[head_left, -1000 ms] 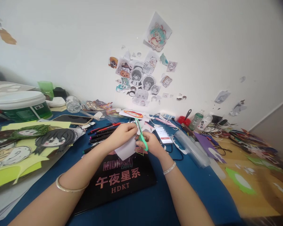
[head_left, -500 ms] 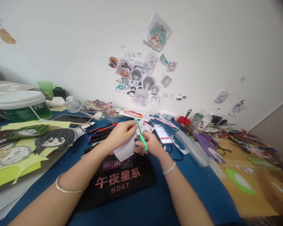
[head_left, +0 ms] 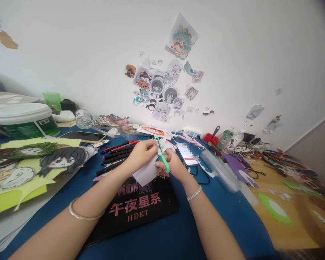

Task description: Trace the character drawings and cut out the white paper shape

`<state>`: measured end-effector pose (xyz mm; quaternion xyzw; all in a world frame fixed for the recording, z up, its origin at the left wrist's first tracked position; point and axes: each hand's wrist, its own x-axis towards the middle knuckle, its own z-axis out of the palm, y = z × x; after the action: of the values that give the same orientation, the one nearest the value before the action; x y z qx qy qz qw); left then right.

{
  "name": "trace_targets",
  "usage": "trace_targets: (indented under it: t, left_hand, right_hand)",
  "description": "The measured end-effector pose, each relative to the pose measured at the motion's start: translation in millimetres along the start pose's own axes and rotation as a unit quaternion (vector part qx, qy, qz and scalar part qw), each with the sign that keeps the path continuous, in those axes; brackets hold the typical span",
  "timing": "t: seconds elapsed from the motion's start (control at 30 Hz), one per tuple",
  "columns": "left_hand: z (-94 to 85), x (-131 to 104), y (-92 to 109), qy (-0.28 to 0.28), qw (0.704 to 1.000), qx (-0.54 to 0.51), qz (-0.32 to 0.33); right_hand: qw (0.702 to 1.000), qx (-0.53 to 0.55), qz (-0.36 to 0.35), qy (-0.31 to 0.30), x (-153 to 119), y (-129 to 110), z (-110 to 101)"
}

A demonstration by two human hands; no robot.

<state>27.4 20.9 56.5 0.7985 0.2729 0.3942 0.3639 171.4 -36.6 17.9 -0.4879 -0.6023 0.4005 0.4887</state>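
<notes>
In the head view, my left hand (head_left: 143,153) is closed, pinching a sheet of white paper (head_left: 144,174) that hangs below its fingers. My right hand (head_left: 171,163) is wrapped round the handle of green scissors (head_left: 164,159). The scissors point up and away from me, their blades beside my left fingertips at the paper's edge. Whether the blades are parted is too small to tell. Under both hands lies a black case (head_left: 132,211) with pink lettering, partly covered by my left forearm.
Several marker pens (head_left: 116,159) lie left of my hands. To the right are a lit phone (head_left: 187,155) and a clear plastic roll (head_left: 219,171). Paper cut-outs (head_left: 63,160) cover the left side, before a white-lidded tub (head_left: 24,121). Bottles (head_left: 227,137) stand near the wall.
My left hand and forearm have shifted slightly to the right, and the hanging paper has moved with them. The right hand keeps nearly the same place with the scissors.
</notes>
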Motion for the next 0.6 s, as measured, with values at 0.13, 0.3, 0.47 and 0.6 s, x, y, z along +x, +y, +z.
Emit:
trace_targets:
  t: [0.13,0.3,0.47,0.6]
  left_hand:
    - [4.0,-0.5,-1.6,0.017,0.999,-0.021,-0.019]
    - [7.9,-0.6,-3.3,0.031,0.999,-0.032,-0.026]
    - [7.9,-0.5,-3.1,0.024,0.999,-0.025,-0.021]
    - [8.5,-0.5,-2.6,0.023,0.999,-0.017,-0.016]
  right_hand:
    - [1.000,0.025,0.005,0.010,-0.3,-1.4,2.6]
    - [0.998,0.049,0.024,0.011,-0.4,-2.7,3.2]
    - [0.999,0.021,0.026,0.001,-0.8,-3.9,-0.8]
    - [1.000,0.009,0.025,0.004,-0.5,-2.6,-3.1]
